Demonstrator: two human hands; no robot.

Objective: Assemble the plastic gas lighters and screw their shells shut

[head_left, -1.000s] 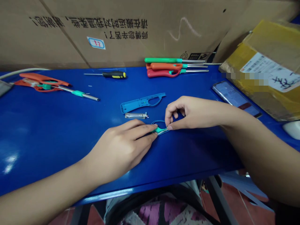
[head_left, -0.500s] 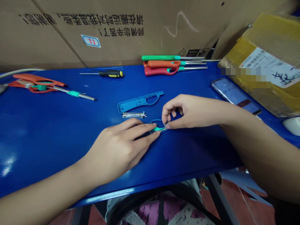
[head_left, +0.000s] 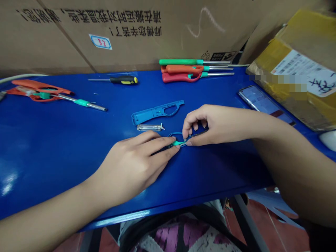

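A: Where's the blue plastic looped casing (head_left: 175,133)?
B: Between the two hands, low over the glossy blue surface (head_left: 210,171). The left hand (head_left: 139,157) grasps it by the fingertips, covering its left part.
A: And the right hand (head_left: 210,125)?
B: Thumb and forefinger are pinched together at its right end; I can't tell exactly what sits between them. The green plastic piece (head_left: 177,143) is partly covered too.
A: Anything different from a second ago?
B: Hardly: same holds, same places. A thin dark strip now shows under the right hand, too obscured to identify.
A: Which way does the casing point?
B: Its visible long axis runs roughly left to right, narrow end towards the right hand, loop on the far side.
A: Beyond it?
B: A clear plastic tube (head_left: 149,127), then an open blue plastic half-shell (head_left: 157,112), its narrow end pointing right and slightly away.
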